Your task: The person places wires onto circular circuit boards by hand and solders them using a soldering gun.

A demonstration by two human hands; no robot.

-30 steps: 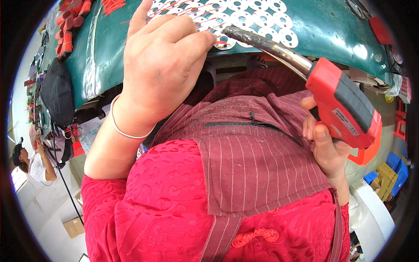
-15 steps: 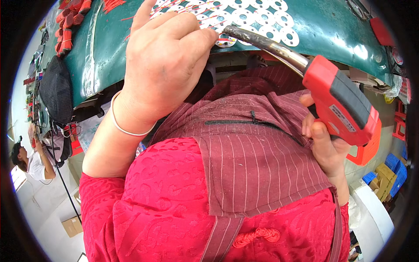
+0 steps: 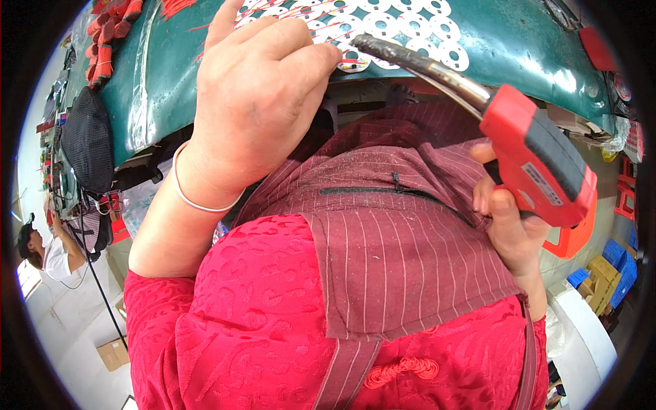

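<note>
My right hand [image 3: 509,222] grips a red and black pistol-shaped soldering gun [image 3: 557,160]. Its dark, crusted tip points left over the table's near edge, close to my left fingertips. A thin metal tube runs beneath the barrel. My left hand [image 3: 256,102] is closed, thumb side toward the tip, pinching a thin red wire [image 3: 350,63] at a white ring-shaped disc [image 3: 357,67]; the fingertips are partly hidden behind the hand. Beyond, rows of similar white discs [image 3: 414,25] with small dark parts lie on the table, red wires crossing those nearer my hand.
The green-covered table [image 3: 519,41] spans the far side. Bundles of red wire [image 3: 102,61] lie at its left end. A black mesh chair back [image 3: 89,140] stands at the left, with another person [image 3: 55,253] beyond. An orange stool [image 3: 570,239] is at the right, near blue crates [image 3: 620,270].
The soldering gun has shifted slightly right, and its tip sits a little higher, farther from the disc at my left fingertips. My left hand has hardly moved.
</note>
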